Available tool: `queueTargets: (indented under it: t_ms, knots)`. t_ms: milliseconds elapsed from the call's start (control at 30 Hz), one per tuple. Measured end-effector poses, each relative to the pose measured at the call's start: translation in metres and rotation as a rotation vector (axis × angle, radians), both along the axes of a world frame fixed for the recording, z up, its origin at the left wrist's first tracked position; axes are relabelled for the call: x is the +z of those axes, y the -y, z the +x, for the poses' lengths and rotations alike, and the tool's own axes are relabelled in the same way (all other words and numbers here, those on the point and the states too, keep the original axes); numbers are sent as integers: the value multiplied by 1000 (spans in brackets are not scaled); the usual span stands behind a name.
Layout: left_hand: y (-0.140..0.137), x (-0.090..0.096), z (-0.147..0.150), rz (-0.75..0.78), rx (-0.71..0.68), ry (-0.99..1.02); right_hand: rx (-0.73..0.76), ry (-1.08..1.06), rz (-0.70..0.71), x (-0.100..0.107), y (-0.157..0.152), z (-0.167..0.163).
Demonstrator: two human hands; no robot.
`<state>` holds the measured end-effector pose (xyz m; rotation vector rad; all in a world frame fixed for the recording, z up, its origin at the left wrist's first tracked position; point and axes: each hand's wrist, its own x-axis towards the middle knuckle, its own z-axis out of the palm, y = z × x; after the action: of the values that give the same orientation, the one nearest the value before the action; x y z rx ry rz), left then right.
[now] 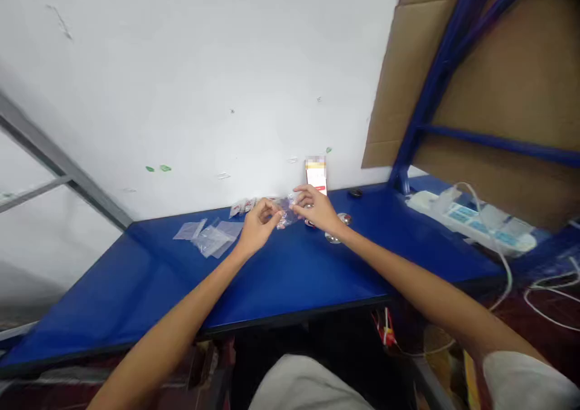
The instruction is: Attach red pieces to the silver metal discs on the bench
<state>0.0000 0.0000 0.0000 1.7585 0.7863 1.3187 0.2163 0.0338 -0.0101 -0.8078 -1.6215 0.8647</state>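
Observation:
A small clear plastic bag (286,209) is stretched between my two hands above the blue table (290,283). My left hand (259,224) pinches its left side, and my right hand (318,209) grips the upper right part with bent fingers. Whether anything lies inside the bag I cannot make out. Shiny round metal pieces (345,218) lie beside and partly behind my right hand. Flat empty clear bags (212,240) are spread to the left of my left hand. Behind the hands, along the wall, sit several filled small bags (244,207).
A phone (316,177) with a lit screen leans on the white wall (226,84). A small black object (355,192) lies near the back edge. At the right are a white power strip (471,223) with a cable, blue frame bars (435,90) and cardboard (389,96).

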Motion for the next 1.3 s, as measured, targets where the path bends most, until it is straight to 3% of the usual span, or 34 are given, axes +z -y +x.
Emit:
queueTargets:
  t_ms: [167, 233, 300, 367, 467, 567, 733, 1100, 1300]
  knots:
    - [-16, -6, -15, 19, 132, -33, 11, 21, -28, -4, -10, 10]
    - [-22, -10, -21, 26, 195, -107, 59, -16, -102, -3, -11, 11]
    - [-24, -10, -25, 131, 332, -241, 116, -47, -204, -1, -9, 11]
    - [-19, -5, -25, 345, 442, -424, 131, -49, -260, -1, -7, 8]
    - [-6, 4, -18, 603, 326, -693, 130, -49, -264, -4, -2, 2]
    - [3, 3, -8, 643, 199, -861, 151, -93, -259, -8, 0, -4]
    - [-4, -16, -1, 618, 358, -1027, 194, -141, -293, -7, 2, -4]
    - [-5, -7, -5, 651, 250, -892, 264, -44, -318, -3, 6, -3]
    - [-2, -6, -3, 644, 224, -834, 275, 97, -250, -3, 5, 0]
